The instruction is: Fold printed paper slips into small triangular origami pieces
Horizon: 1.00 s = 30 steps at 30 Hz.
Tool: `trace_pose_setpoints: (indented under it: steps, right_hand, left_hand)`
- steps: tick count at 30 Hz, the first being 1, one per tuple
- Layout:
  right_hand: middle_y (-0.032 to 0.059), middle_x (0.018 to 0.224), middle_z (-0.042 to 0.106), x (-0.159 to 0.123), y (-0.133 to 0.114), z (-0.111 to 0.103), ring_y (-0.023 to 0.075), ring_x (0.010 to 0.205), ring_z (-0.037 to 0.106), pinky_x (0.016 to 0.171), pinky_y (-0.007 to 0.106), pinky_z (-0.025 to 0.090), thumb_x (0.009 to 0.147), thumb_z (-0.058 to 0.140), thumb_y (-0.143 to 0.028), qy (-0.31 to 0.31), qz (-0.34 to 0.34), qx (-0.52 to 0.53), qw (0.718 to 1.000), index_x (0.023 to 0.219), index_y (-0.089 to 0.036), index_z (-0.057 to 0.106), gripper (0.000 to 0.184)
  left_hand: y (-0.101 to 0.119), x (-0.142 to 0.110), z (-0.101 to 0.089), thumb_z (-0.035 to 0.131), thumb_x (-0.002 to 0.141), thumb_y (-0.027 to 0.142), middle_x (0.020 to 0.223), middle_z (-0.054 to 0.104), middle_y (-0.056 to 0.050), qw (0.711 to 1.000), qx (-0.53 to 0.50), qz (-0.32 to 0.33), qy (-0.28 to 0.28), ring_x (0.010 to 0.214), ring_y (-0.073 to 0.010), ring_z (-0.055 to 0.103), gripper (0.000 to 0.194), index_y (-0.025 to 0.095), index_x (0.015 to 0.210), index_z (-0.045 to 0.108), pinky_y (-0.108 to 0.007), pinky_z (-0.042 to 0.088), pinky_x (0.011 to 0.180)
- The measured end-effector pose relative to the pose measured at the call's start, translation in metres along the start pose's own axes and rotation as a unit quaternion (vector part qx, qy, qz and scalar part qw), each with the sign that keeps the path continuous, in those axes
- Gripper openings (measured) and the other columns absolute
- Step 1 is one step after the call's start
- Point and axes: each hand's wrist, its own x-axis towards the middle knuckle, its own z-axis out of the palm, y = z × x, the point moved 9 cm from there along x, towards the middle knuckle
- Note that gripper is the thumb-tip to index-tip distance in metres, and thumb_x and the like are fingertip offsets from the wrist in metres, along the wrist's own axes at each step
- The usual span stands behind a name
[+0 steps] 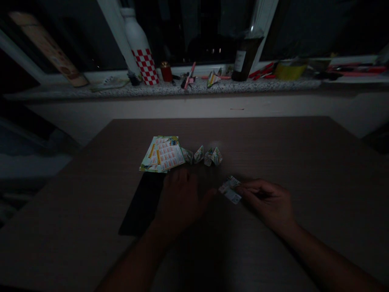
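Observation:
Between the thumb and fingers of my right hand [267,200] is a small piece of folded printed paper [231,195], held low over the table. My left hand [182,194] lies palm down with fingers apart, its thumb pointing toward that paper without a clear grip on it. Just beyond the left fingertips is a stack of printed paper sheets [170,156]. Several small folded paper pieces [199,155] stand in a row to the right of the stack. A flat black rectangular object [142,207] lies partly under my left hand.
The brown table [288,150] meets a white wall below a granite windowsill [182,88]. On the sill stand a red-and-white checkered bottle [146,61], a dark bottle [243,61], a small red jar [166,73], a yellow container [290,71] and another folded paper piece [214,78]. The light is dim.

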Motion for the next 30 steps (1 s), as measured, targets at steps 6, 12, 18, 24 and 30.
trace_pose_setpoints:
  steps: [6,12,18,24,30]
  right_hand:
    - [0.0022,0.067,0.075,-0.001,0.004,0.001,0.0176,0.056,0.071,0.053,0.024,0.061,0.071,0.075,-0.022,-0.006,0.005,-0.012,1.0,0.071,-0.02,0.071,0.004]
    - [0.0016,0.066,0.075,-0.001,0.007,0.002,0.0164,0.057,0.072,0.053,0.021,0.06,0.071,0.075,-0.02,-0.012,0.007,-0.006,1.0,0.072,-0.02,0.071,0.004]
    - [0.0004,0.065,0.075,-0.001,0.004,0.002,0.0144,0.055,0.071,0.052,0.018,0.059,0.071,0.074,-0.018,-0.015,-0.01,-0.003,1.0,0.072,-0.019,0.071,0.004]
    - [0.0012,0.066,0.075,-0.002,0.003,0.003,0.0139,0.056,0.071,0.052,0.017,0.057,0.071,0.074,-0.017,-0.025,-0.021,-0.015,0.999,0.073,-0.019,0.071,0.004]
    - [0.0012,0.065,0.074,-0.002,-0.004,0.011,0.0128,0.055,0.069,0.052,0.017,0.056,0.071,0.073,-0.016,-0.063,-0.041,-0.008,0.997,0.073,-0.019,0.07,0.004]
  left_hand:
    - [-0.032,-0.001,0.02,0.033,0.074,0.08,0.114,0.053,-0.022,0.991,0.031,-0.086,-0.098,0.111,-0.0416,0.047,0.076,0.013,0.101,0.059,-0.06,0.037,0.086]
    - [-0.026,-0.002,0.022,0.03,0.077,0.078,0.115,0.052,-0.022,0.994,0.021,-0.065,-0.091,0.112,-0.0404,0.047,0.076,0.013,0.104,0.057,-0.057,0.039,0.087]
    - [-0.021,-0.001,0.02,0.039,0.082,0.068,0.109,0.054,-0.018,0.996,0.033,-0.057,-0.066,0.104,-0.0356,0.051,0.06,0.013,0.099,0.056,-0.049,0.042,0.083]
    - [0.008,0.0,0.001,0.043,0.09,0.029,0.092,0.059,-0.008,0.984,-0.171,0.046,-0.006,0.087,-0.0217,0.056,0.018,0.016,0.092,0.055,-0.036,0.044,0.079]
    - [0.023,-0.005,0.023,0.059,0.084,0.033,0.103,0.066,-0.008,0.809,-0.581,0.003,-0.085,0.095,-0.0204,0.062,0.027,0.018,0.107,0.057,-0.032,0.049,0.082]
